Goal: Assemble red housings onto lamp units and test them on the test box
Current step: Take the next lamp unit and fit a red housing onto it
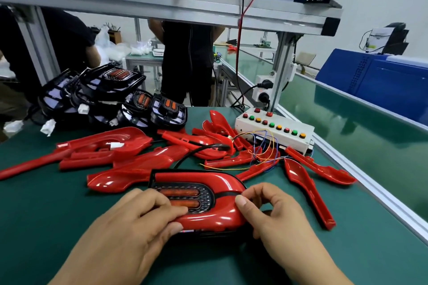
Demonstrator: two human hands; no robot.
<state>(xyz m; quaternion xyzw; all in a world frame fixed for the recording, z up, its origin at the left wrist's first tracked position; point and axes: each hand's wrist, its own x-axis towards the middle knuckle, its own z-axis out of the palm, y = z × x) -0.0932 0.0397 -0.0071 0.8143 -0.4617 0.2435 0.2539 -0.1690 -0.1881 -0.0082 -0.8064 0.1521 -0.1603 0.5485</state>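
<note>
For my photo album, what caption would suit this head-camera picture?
Two hands, left and right, press a red housing onto a lamp unit near the test box.

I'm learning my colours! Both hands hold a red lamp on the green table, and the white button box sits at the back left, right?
Nearly. The test box sits at the back right, not the back left; the head view shows it. The left hand and the right hand do hold a red lamp on the green table.
</note>
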